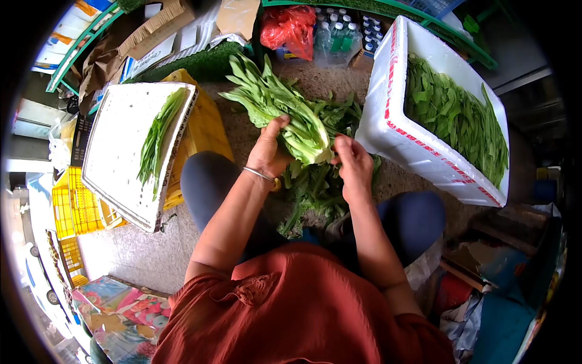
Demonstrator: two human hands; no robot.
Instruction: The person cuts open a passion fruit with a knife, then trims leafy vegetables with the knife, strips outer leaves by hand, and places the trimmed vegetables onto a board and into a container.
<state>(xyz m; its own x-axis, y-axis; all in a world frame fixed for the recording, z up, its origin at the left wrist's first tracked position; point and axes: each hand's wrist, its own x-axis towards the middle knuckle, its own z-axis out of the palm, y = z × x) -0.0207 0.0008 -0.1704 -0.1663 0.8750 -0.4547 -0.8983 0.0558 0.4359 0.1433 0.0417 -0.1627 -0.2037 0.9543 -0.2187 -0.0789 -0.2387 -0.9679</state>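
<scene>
A bunch of leafy greens (291,115) is held up at the centre, its leaf tips pointing to the upper left and its base to the lower right. My left hand (271,148) is wrapped round the bunch from below, thumb on top. At the base end, my right hand (353,161) has its thumb and fingers pressed together; what they pinch is too small to tell. Loose leaves (315,191) lie heaped on the ground below both hands. More greens (448,109) fill the white foam box (418,145) at right. A few long leaves (160,136) rest on the white lid (115,145) at left.
Yellow crates (206,124) stand under and beside the lid. Behind the heap are a red plastic bag (288,30) and bottles (339,36). Cardboard (154,27) lies at the upper left, near a green rail (73,51). My knees flank the leaves.
</scene>
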